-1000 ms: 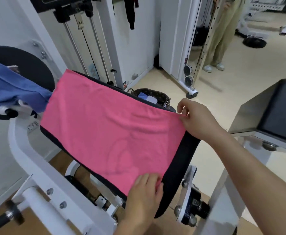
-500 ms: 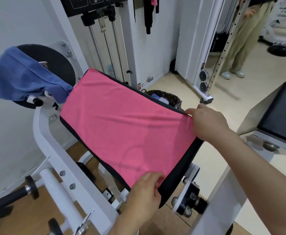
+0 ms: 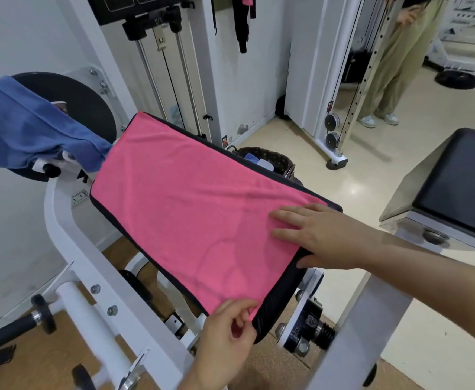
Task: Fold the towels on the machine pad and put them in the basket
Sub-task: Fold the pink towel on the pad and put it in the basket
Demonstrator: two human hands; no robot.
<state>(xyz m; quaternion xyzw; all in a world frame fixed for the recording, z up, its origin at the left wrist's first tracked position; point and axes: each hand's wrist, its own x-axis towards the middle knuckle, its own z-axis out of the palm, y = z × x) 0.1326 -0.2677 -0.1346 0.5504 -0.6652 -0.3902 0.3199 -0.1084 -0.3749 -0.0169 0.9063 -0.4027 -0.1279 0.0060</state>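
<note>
Pink towel lies flat, faintly creased, covering black pad.

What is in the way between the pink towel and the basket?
Nothing visible. The pink towel lies flat on the machine pad; the basket stands just beyond the pad's far edge, its top open, some items already inside.

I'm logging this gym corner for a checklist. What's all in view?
machine pad: one, black, on the white frame
pink towel: one, pink, spread on the machine pad
blue towel: one, blue, draped over a black disc, left
basket: one, dark woven, floor behind the pad
bench pad: one, black, right
bystander: one, beige trousers, background right
left hand: one, pinches the pink towel's near corner
right hand: one, flat on the pink towel
</note>
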